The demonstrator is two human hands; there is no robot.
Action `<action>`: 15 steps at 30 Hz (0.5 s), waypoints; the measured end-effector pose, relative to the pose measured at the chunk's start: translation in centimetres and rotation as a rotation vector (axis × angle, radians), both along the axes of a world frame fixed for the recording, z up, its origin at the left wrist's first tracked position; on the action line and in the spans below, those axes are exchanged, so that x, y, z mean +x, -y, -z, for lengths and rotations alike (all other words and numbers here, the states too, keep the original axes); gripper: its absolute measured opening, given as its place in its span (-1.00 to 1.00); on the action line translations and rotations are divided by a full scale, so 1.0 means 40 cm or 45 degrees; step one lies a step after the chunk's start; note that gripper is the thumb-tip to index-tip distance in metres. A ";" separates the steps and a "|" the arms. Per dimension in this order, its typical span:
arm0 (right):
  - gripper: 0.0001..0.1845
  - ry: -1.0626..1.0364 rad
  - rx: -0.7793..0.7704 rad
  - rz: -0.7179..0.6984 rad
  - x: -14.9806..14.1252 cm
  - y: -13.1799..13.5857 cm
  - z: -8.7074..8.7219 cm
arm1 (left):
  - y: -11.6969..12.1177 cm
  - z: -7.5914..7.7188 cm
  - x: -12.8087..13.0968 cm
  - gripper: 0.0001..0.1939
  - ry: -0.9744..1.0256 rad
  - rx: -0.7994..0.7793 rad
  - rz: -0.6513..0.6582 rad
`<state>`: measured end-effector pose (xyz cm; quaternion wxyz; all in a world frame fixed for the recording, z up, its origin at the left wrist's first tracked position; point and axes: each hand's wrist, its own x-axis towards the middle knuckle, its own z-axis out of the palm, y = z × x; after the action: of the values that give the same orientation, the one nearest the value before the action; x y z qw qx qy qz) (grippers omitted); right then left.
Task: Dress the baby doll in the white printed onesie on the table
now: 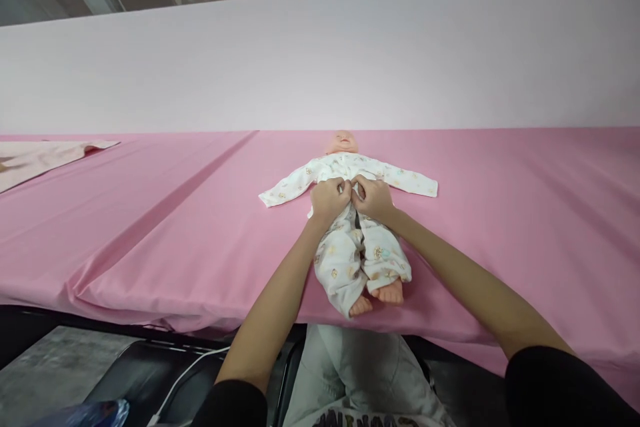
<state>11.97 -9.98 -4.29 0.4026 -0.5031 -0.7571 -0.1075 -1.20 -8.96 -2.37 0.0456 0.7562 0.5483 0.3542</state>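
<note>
A baby doll (341, 142) lies on its back on the pink table cover (500, 213), feet toward me. It wears a white printed romper (345, 260) with the sleeves spread out to both sides. My left hand (328, 200) pinches the romper's left front edge at the doll's belly. My right hand (373, 197) pinches the right front edge, and the two hands touch at the middle. Below them the romper front stands open in a dark gap. Bare doll feet (387, 293) stick out at the table's near edge.
A pale pink garment (40, 157) lies flat at the far left of the table. A pale pink backdrop (320, 60) rises behind the table. A fold ridge runs diagonally across the cover's left half. Below the edge are my lap and a white cable (185, 373).
</note>
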 end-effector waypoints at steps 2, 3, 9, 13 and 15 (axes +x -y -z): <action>-0.81 0.039 -0.033 -0.001 0.001 0.000 -0.003 | 0.007 0.004 -0.011 -0.68 0.043 -0.017 0.046; -0.80 0.059 -0.046 -0.005 0.002 0.000 -0.004 | 0.010 0.005 -0.015 -0.68 0.075 -0.021 0.060; -0.82 0.088 -0.080 -0.094 0.012 -0.006 -0.002 | 0.016 0.006 -0.029 -0.69 0.176 0.010 0.167; -0.83 0.039 -0.089 -0.119 0.015 -0.009 0.005 | 0.011 0.003 -0.035 -0.72 0.192 -0.011 0.241; -0.84 0.019 -0.075 -0.136 0.015 -0.009 0.009 | 0.008 0.003 -0.039 -0.72 0.200 -0.017 0.248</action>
<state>12.55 -9.60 -4.64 0.3874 -0.4727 -0.7887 -0.0673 -2.76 -9.30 -2.51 0.1276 0.7755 0.4692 0.4027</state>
